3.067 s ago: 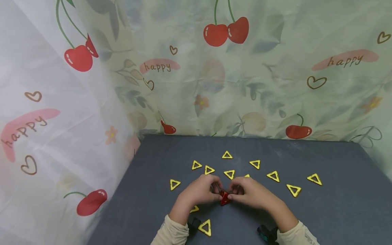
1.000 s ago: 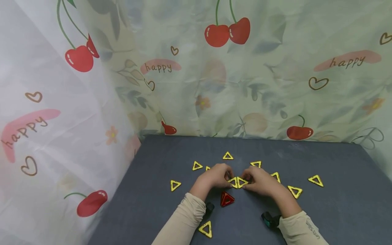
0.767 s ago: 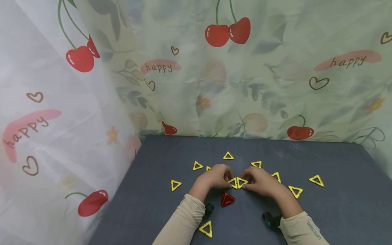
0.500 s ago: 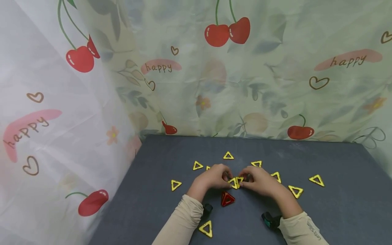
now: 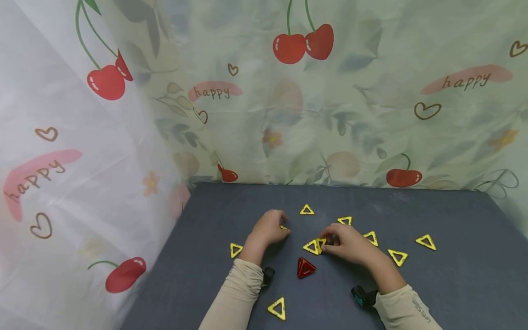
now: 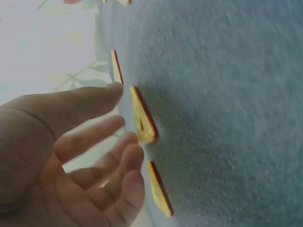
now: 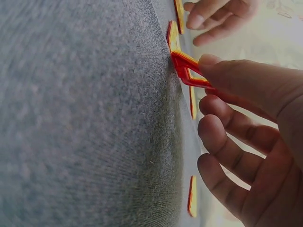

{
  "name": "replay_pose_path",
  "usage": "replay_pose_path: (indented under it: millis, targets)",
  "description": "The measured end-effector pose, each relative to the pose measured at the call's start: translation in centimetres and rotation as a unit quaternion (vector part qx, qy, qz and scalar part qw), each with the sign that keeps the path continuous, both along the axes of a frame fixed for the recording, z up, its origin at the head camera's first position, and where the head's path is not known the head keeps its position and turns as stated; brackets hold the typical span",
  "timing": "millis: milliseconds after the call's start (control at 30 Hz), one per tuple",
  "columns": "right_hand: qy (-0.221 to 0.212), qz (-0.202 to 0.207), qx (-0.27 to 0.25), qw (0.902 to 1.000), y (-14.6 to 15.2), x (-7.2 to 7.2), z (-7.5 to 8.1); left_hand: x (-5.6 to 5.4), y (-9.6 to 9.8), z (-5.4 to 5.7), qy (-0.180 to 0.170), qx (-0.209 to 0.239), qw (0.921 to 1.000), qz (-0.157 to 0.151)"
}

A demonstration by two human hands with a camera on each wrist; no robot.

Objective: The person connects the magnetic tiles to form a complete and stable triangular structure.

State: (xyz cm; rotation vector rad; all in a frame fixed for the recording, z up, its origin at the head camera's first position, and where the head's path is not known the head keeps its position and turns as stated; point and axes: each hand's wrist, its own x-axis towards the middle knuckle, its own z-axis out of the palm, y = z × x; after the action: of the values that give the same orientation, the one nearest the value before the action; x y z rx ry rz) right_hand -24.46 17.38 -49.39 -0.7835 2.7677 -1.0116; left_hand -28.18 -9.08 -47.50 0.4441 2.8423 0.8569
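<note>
My right hand (image 5: 349, 244) pinches a triangular magnetic tile (image 7: 180, 66) between thumb and forefinger, its red face showing in the right wrist view. That tile stands tilted, one edge against a flat yellow triangular tile (image 5: 307, 247) on the table. My left hand (image 5: 268, 230) is over to the left beside another yellow triangular tile (image 6: 148, 134). Thumb and fingers are spread there, and the left wrist view shows a gap between them and that tile. Nearer the body sits a small red pyramid of triangular tiles (image 5: 301, 270).
Several yellow triangular tiles lie scattered on the dark grey table (image 5: 462, 284), such as a right-hand tile (image 5: 432, 247) and a front tile (image 5: 282, 316). A cherry-patterned curtain (image 5: 346, 110) hangs behind and to the left.
The red pyramid was released before the two yellow tiles were joined. My right hand then tilted one tile up. My left hand let go of the other and moved left.
</note>
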Motion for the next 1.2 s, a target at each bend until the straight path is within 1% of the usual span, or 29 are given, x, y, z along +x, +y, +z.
replay_pose_path:
  millis: [167,300,467,833,1000,1200]
  targets:
    - [0.0,0.004,-0.005,1.0,0.0,0.0,0.0,-0.3,-0.4,-0.3,-0.006,-0.009,0.9996,0.028]
    - [0.0,0.005,-0.006,1.0,0.0,0.1,0.0,-0.5,-0.8,-0.6,0.003,-0.025,0.9986,0.046]
    - [0.0,0.006,-0.005,1.0,0.1,0.0,0.0,-0.4,-1.0,-0.4,0.011,-0.042,0.997,0.064]
    - [-0.007,0.008,-0.007,0.9999,0.0,0.1,0.0,-0.2,-0.6,-0.2,0.012,-0.054,0.9967,0.059]
    - [-0.011,0.004,-0.008,0.9999,0.0,0.1,0.1,-0.2,-0.1,-0.1,0.006,-0.036,0.9977,0.057]
    - [-0.013,0.003,-0.007,0.9999,-0.1,0.0,-0.1,0.1,0.7,-0.3,0.005,-0.018,0.9986,0.05]
